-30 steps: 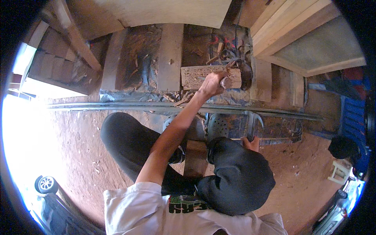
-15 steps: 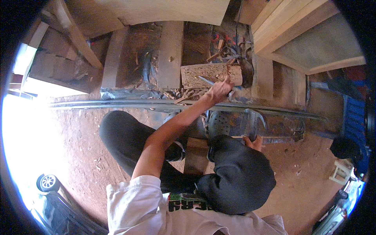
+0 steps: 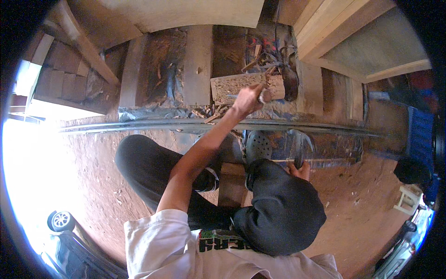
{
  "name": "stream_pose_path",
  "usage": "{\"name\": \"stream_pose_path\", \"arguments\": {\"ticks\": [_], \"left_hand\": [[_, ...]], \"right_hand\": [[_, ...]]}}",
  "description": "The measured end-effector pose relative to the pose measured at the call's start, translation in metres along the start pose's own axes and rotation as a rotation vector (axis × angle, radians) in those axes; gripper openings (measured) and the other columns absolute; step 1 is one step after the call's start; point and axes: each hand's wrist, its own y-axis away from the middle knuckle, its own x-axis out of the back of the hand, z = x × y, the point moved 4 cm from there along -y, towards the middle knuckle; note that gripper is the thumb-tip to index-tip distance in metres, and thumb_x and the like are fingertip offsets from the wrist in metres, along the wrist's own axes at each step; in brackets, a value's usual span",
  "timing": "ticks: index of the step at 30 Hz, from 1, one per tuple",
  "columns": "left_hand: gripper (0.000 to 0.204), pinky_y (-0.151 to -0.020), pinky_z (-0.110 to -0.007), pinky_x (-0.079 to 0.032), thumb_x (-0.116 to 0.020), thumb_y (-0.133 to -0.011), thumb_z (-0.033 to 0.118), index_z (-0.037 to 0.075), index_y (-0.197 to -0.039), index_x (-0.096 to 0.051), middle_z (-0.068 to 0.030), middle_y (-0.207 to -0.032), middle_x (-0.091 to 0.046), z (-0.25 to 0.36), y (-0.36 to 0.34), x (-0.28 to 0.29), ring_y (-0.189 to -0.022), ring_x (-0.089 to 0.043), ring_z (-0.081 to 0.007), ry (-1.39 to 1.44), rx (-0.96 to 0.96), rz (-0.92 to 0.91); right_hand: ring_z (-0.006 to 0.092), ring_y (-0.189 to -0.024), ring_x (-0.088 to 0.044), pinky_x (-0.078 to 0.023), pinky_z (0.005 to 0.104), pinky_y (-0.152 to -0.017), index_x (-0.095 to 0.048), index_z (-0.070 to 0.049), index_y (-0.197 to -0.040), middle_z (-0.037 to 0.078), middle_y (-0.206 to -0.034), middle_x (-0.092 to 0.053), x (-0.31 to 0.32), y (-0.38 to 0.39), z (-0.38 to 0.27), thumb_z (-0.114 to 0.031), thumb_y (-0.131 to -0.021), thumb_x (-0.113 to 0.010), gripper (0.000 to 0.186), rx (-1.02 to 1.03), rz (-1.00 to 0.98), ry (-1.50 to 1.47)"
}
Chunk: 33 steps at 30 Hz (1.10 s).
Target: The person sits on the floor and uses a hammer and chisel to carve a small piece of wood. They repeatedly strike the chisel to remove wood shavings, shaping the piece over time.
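Beyond the left hand [image 3: 248,99], closed round a chisel [image 3: 265,96], lies a pitted wood block [image 3: 234,83]; the right hand [image 3: 301,171] grips a hammer [image 3: 298,151]. Positioning the chisel seems in hand; the next move calls for steadiness.

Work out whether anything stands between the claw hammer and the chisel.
Nothing visible blocks the claw hammer in the right hand from the chisel in the left hand. Long bars cross the picture between them, but seem to lie low.

Dark printed block lettering [image 3: 224,245], partly hidden, stands across the white shirt [image 3: 160,242], well to the near side of the left hand [image 3: 249,98]
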Motion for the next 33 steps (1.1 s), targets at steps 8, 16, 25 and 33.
{"name": "stream_pose_path", "arguments": {"ticks": [8,16,25,33], "left_hand": [[0.032,-0.061,-0.042,-0.049,-0.075,-0.062,0.015,0.002,-0.089,-0.063,-0.0222,-0.072,-0.062,-0.022,-0.002,0.024,-0.07,-0.062,-0.0402,0.188,0.078,0.262],[0.033,-0.061,-0.042,-0.047,-0.074,-0.059,0.018,0.0,-0.085,-0.063,-0.0208,-0.069,-0.06,-0.03,0.006,0.024,-0.066,-0.06,-0.0395,-0.006,0.067,0.505],[0.036,-0.065,-0.042,-0.045,-0.074,-0.055,0.019,0.0,-0.083,-0.06,-0.0226,-0.071,-0.058,-0.042,0.014,0.011,-0.068,-0.057,-0.0417,0.19,0.12,0.352],[0.039,-0.063,-0.037,-0.049,-0.075,-0.059,0.023,0.0,-0.088,-0.064,-0.0213,-0.071,-0.062,-0.039,0.017,0.012,-0.063,-0.063,-0.0328,0.317,0.153,0.419]], "right_hand": [[0.0258,-0.091,-0.059,-0.046,0.0372,-0.083,-0.058,0.003,-0.108,0.014,-0.1,-0.063,0.002,0.006,-0.091,-0.027,-0.082,-0.073,0.042,0.127,0.045,0.062],[0.013,-0.074,-0.054,-0.044,0.0284,-0.07,-0.06,-0.004,-0.087,0.001,-0.078,-0.058,-0.004,-0.03,-0.152,-0.011,-0.085,-0.067,0.011,0.609,0.162,-0.134],[0.0313,-0.077,-0.064,-0.049,0.0423,-0.069,-0.064,0.003,-0.091,0.017,-0.083,-0.067,-0.041,-0.052,-0.192,-0.018,-0.081,-0.068,0.024,0.71,-0.056,0.142],[0.0388,-0.081,-0.064,-0.049,0.0451,-0.075,-0.06,0.004,-0.092,0.021,-0.085,-0.065,-0.056,-0.061,-0.166,-0.023,-0.079,-0.07,0.031,0.62,0.126,0.277]]}}
